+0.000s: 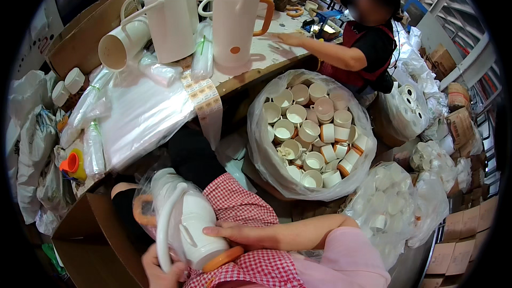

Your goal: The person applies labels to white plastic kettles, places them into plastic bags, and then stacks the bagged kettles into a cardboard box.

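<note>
A white plastic thermos jug (194, 224) with orange parts (218, 258) lies across my lap on a red checked apron, partly inside a clear plastic bag (146, 181). My right hand (229, 232) grips the side of the jug's body. My left hand (160, 266) is closed at the lower end of the long white curved piece on the jug and the bag's edge; exactly which of these its fingers hold is hard to make out.
Several white jugs (170, 24) and clear bags stand or lie on the workbench (245, 80), with a sticker strip (205, 101). A co-worker (368, 64) reaches over the bench. A bagged bin (256, 165) holds several white cups. An open carton (80, 245) is at lower left.
</note>
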Tool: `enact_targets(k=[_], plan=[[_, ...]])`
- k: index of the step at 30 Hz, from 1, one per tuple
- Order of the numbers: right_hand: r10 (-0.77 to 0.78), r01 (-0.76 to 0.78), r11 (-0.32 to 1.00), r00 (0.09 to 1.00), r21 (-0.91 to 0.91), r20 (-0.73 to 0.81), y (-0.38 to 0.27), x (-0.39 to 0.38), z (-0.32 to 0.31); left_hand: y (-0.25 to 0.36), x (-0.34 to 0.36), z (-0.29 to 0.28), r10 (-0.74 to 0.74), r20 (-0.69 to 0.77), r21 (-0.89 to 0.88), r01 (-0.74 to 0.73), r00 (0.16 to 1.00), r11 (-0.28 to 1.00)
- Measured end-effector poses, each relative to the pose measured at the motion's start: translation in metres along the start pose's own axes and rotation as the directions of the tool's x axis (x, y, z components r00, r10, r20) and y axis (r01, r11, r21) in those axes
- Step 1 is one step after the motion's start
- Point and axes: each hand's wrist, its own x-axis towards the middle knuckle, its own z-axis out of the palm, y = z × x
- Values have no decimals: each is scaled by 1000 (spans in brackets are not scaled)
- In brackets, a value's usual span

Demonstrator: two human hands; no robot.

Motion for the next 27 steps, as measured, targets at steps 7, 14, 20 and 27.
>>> enact_targets(k=[7, 14, 20, 27], plan=[[55, -54, 951, 998, -306, -5, -2, 29, 1, 18, 59, -60, 287, -115, 115, -274, 951, 955], [31, -111, 912, 978, 394, 206, 14, 71, -3, 16, 55, -58, 315, -121, 322, -263, 941, 910], [27, -12, 953, 999, 301, -45, -20, 58, 20, 38, 116, -73, 451, -217, 221, -406, 866, 886], [52, -70, 965, 996, 254, 78, -16, 66, 14, 17, 124, -90, 979, -129, 949, -268, 157, 168]])
